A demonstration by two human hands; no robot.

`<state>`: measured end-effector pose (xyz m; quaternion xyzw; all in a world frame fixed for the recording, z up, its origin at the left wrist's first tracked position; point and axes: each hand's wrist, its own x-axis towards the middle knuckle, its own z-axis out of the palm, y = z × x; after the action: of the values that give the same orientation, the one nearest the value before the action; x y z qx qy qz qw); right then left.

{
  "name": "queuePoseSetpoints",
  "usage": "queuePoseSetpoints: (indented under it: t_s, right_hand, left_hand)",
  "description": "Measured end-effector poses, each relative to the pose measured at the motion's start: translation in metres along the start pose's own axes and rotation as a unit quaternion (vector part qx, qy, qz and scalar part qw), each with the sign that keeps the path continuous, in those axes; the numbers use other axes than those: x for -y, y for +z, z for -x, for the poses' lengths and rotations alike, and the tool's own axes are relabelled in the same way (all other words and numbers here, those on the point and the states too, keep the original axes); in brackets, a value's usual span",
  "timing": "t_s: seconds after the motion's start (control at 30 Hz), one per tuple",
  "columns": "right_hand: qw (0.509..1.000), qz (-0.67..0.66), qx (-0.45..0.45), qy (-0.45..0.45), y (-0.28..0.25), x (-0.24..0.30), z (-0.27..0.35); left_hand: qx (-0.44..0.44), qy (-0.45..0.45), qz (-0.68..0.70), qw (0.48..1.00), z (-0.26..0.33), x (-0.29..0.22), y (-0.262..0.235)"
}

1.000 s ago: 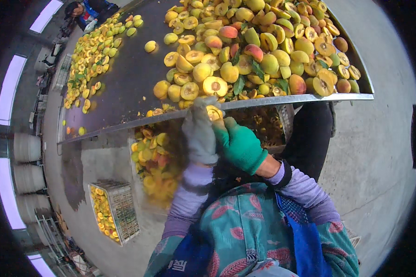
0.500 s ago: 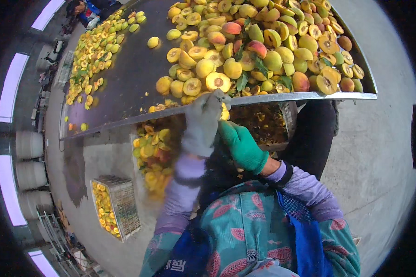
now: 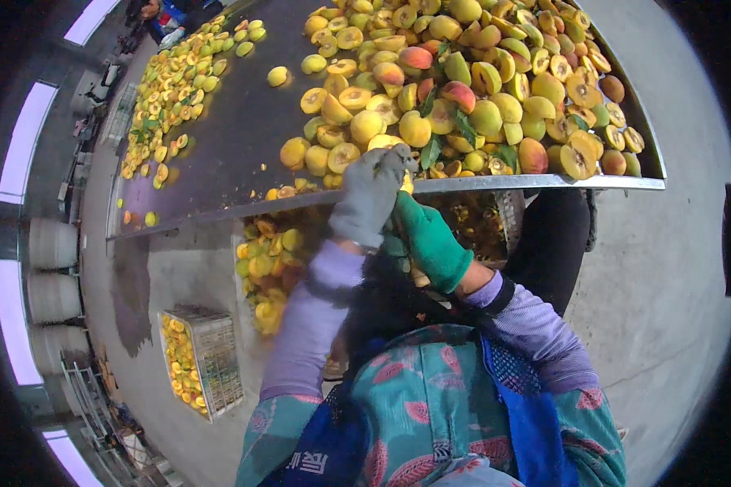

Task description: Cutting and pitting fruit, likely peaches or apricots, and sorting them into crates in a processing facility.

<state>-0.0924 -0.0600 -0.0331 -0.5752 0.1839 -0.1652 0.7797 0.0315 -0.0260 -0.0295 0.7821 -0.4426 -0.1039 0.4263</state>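
My left hand (image 3: 369,195), in a grey glove, is at the table's front edge, its fingers closed round a yellow peach piece (image 3: 407,183) that shows only in part. Against it from the right comes my right hand (image 3: 435,243) in a green glove, its fingers curled closed. A pale handle end (image 3: 420,278) sticks out below the right palm; the rest of that tool is hidden. Just beyond the left fingers lies a cut peach half (image 3: 384,142), partly covered by them. Halved and whole-looking peaches (image 3: 486,118) with some leaves are heaped on the table.
The dark table (image 3: 244,122) has a raised metal rim (image 3: 544,183). Below it stand a crate of peach pieces (image 3: 266,268) and a bin of dark scraps (image 3: 475,223). Another peach-filled crate (image 3: 219,357) is on the floor at left. A person (image 3: 170,20) is at the far left.
The left hand has risen slightly and now covers more of the peach half at the rim. Both hands stay together over the yellow piece. The view has shifted slightly.
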Motion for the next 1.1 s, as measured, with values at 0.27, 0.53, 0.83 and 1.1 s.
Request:
queuePoseSetpoints:
  t_s: [0.27,0.53,0.83,1.1]
  right_hand:
    - [0.753,-0.579,0.092,0.299,-0.015,-0.011,-0.009]
    - [0.795,-0.536,0.147,0.241,-0.012,0.013,-0.015]
    - [0.803,-0.481,0.246,0.253,-0.023,0.009,0.003]
    - [0.786,-0.483,0.133,0.363,-0.067,-0.037,0.034]
  left_hand:
    - [0.008,-0.001,0.153,0.988,-0.003,0.035,0.017]
    - [0.174,0.115,-0.100,0.973,-0.033,0.001,-0.007]
    - [-0.131,-0.213,0.346,0.904,0.031,-0.004,0.002]
    - [-0.128,-0.051,-0.229,0.964,0.038,0.029,-0.092]
